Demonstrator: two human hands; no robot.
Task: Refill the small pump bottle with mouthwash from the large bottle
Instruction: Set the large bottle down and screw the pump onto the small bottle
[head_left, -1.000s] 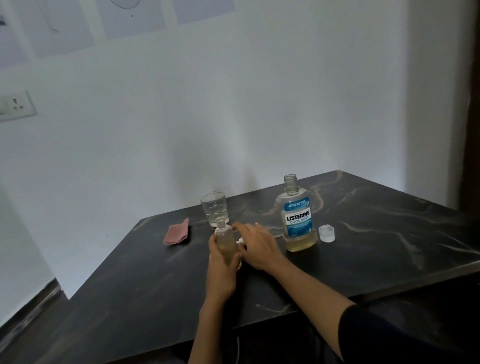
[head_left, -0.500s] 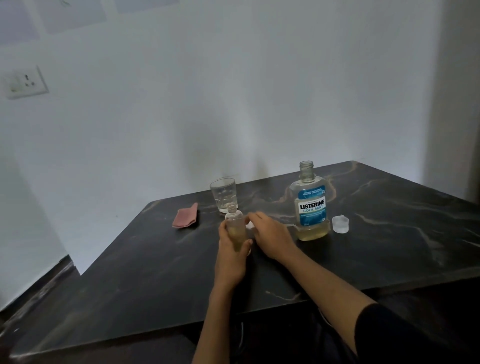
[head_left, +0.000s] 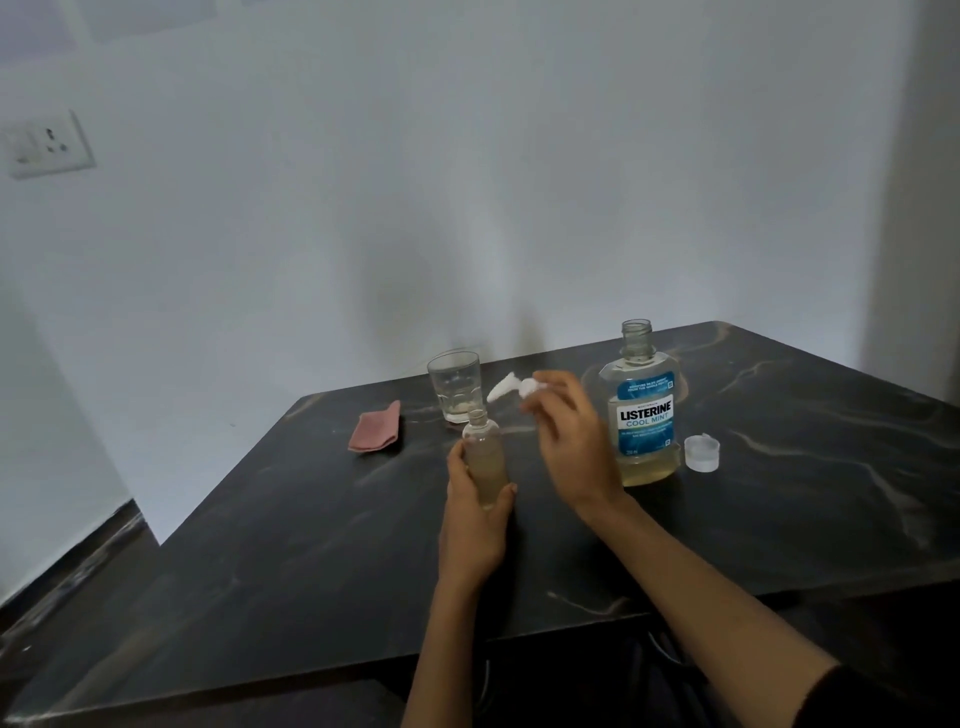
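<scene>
The small pump bottle is held upright on the desk, out in the middle and nearer the far edge than the near one, with the left hand wrapped round its lower half, thumb on one side and fingers on the other. Its neck is open, and pale yellowish liquid is seen filling most of the body. Just above and to the right of that neck, the white pump head is pinched in the fingertips of the right hand, lifted clear of the bottle and pointed leftward; it is blurred, so its tube cannot be made out. The remaining fingers of that hand are loosely spread.

Just beyond the right hand, toward the far right corner, the large bottle is stood upright with its mouth uncapped, a blue Listerine Cool Mint label facing forward and a low band of yellow mouthwash left at the bottom. Its translucent cap is set on the desk just beside it, on the right.

Behind the small bottle, close to the far edge, a clear drinking glass is placed upright. Left of the glass, near the far left corner, a folded pink cloth is laid flat.
</scene>
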